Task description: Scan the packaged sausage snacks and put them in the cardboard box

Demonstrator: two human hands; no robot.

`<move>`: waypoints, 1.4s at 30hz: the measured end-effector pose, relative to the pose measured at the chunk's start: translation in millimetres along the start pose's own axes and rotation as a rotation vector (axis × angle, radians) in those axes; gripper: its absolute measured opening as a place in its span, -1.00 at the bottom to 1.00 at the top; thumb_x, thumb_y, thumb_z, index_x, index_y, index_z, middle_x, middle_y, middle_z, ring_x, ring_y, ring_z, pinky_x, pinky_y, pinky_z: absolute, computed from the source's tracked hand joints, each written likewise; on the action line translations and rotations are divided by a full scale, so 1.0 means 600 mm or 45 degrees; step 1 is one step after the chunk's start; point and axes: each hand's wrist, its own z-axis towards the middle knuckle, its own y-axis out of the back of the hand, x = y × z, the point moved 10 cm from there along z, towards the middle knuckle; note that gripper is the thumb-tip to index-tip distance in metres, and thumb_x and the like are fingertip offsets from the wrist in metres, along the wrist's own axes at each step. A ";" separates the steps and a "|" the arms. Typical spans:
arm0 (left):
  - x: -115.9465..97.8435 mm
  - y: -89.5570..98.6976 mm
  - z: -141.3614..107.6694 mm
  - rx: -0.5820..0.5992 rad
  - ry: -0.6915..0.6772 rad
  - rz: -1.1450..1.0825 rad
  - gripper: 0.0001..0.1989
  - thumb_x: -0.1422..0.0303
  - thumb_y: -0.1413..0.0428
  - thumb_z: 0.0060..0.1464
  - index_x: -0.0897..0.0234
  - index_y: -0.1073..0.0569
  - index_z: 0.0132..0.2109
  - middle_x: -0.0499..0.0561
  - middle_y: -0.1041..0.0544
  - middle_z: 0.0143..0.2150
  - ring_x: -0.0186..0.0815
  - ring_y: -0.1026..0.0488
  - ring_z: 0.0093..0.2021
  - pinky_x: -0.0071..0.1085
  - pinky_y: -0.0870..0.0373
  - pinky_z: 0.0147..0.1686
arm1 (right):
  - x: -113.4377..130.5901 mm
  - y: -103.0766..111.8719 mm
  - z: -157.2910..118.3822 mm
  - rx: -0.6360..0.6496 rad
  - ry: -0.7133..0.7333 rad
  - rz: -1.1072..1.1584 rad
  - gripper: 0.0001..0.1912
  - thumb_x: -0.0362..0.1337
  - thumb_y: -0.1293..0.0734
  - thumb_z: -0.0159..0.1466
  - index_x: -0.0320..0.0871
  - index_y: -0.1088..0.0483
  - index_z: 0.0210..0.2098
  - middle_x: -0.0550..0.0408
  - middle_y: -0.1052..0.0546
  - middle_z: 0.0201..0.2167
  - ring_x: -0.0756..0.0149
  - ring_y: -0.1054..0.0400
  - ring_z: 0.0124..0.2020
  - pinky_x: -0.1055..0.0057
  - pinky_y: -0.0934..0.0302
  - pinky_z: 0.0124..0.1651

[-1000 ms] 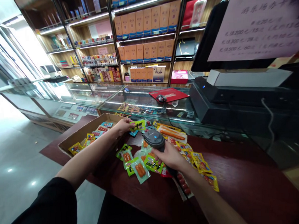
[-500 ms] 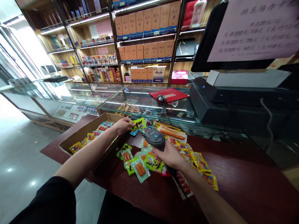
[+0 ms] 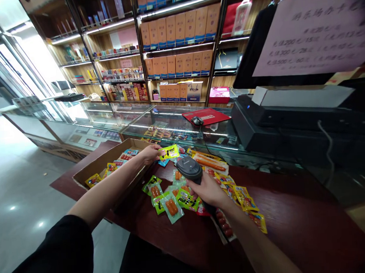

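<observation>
Pinching green snack packet (image 3: 170, 152), likely light, soft, slippery, by left end in left hand (image 3: 152, 154); gripping barcode scanner (image 3: 188, 166) in right hand (image 3: 209, 188).

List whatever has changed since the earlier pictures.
The blue light on the scanner has gone out, and the green packet looks brighter. No clear movement otherwise: the left hand still holds that packet, the right hand the scanner; the carton stays put.
</observation>
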 end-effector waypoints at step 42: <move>-0.007 0.108 -0.037 0.149 -0.157 -0.030 -0.58 0.32 -0.44 -0.38 0.38 -0.44 -0.38 0.10 -0.59 -0.34 -0.31 -0.55 -0.33 -0.35 -0.46 -0.19 | -0.040 -0.007 0.015 0.015 -0.204 0.091 -0.74 -0.16 -0.38 0.11 -0.13 -0.28 -0.29 0.18 -0.46 -0.65 0.29 -0.37 -0.69 0.37 -0.28 -0.62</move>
